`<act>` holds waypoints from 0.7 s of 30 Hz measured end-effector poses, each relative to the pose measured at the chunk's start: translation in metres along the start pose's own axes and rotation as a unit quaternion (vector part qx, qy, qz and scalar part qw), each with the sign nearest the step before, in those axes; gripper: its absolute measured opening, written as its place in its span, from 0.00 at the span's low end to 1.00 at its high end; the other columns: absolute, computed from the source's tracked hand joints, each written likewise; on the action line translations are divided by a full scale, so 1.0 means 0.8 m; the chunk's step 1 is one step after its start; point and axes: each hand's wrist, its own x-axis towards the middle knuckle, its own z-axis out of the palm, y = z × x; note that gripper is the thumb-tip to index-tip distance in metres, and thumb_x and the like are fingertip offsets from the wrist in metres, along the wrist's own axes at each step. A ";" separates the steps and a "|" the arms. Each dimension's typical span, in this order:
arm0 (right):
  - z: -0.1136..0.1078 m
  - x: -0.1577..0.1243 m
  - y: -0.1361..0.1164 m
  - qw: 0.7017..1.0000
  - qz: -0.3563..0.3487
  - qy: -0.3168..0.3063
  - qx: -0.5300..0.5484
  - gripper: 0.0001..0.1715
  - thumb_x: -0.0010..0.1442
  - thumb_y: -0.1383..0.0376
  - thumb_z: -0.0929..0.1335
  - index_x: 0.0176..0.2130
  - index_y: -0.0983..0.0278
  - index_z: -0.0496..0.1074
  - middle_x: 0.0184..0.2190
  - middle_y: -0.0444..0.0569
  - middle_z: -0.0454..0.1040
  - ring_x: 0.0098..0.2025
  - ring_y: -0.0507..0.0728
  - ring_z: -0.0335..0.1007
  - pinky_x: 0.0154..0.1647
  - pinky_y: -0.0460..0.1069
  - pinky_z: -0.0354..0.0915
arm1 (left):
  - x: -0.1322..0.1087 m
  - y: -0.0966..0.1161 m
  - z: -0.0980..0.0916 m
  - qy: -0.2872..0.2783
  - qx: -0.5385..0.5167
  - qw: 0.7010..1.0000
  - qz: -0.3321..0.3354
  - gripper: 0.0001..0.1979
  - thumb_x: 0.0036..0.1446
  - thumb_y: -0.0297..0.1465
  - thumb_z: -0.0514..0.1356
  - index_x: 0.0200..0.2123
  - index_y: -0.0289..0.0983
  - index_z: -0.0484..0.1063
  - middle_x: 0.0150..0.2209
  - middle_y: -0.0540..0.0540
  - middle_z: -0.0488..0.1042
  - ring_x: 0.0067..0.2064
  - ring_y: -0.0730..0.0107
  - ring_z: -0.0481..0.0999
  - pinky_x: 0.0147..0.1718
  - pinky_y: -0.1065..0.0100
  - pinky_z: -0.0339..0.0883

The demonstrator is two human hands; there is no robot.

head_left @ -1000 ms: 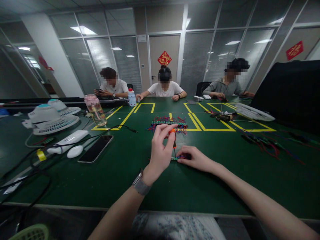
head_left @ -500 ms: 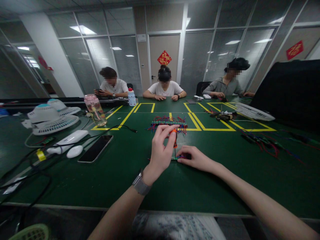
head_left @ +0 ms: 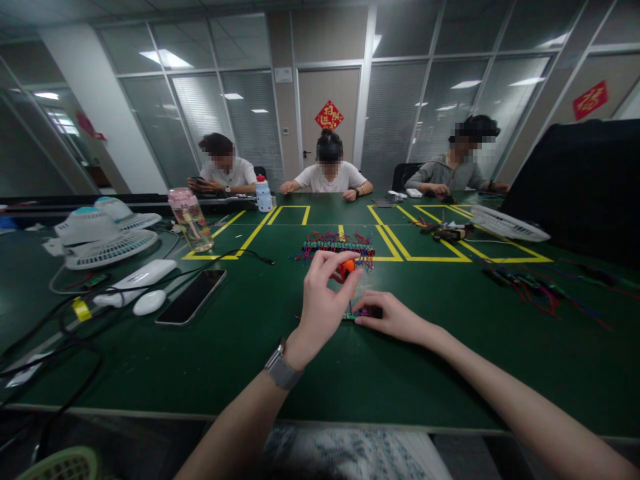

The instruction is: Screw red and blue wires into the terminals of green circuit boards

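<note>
My left hand (head_left: pixel 323 303), with a watch on its wrist, pinches the orange handle of a small screwdriver (head_left: pixel 347 269) held upright over a small green terminal block (head_left: pixel 356 315) on the green table (head_left: pixel 240 347). My right hand (head_left: pixel 395 318) lies on the table and presses that block down with its fingertips. Red and blue wires stick out of the block. Further back lies a longer row of terminal blocks with red and blue wires (head_left: pixel 337 247).
A black phone (head_left: pixel 193 297), a white mouse (head_left: pixel 149 303), a white power bank (head_left: pixel 137 280) and black cables lie to the left, beside two fans (head_left: pixel 103 237) and a pink bottle (head_left: pixel 191 219). Loose wires (head_left: pixel 530 287) lie to the right. Three people sit at the far side.
My left fingers have turned the screwdriver handle a little, and its orange top now shows rounder between the fingertips. My right hand has stayed on the block.
</note>
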 end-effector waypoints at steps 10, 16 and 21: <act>-0.002 0.001 -0.005 1.000 0.002 0.000 0.000 0.07 0.59 0.63 0.70 0.38 0.63 0.77 0.32 0.47 0.73 0.33 0.54 0.68 0.36 0.48 0.64 | 0.000 0.001 -0.002 -0.004 -0.019 1.000 -0.017 0.12 0.67 0.30 0.52 0.48 0.39 0.73 0.44 0.44 0.70 0.43 0.70 0.73 0.39 0.71 0.70; -0.002 0.001 -0.004 1.000 0.004 0.000 -0.003 0.07 0.59 0.64 0.70 0.38 0.64 0.76 0.32 0.47 0.73 0.33 0.54 0.68 0.35 0.48 0.63 | 0.000 -0.001 -0.001 -0.005 -0.007 1.000 -0.016 0.13 0.67 0.30 0.51 0.50 0.39 0.72 0.44 0.44 0.70 0.44 0.70 0.72 0.40 0.72 0.68; -0.002 0.001 -0.003 1.000 0.001 0.001 -0.004 0.07 0.59 0.63 0.70 0.38 0.64 0.77 0.33 0.48 0.73 0.34 0.54 0.68 0.36 0.48 0.64 | 0.000 0.000 -0.001 -0.009 -0.006 1.000 -0.011 0.14 0.67 0.28 0.50 0.51 0.38 0.71 0.46 0.44 0.70 0.45 0.70 0.71 0.43 0.71 0.67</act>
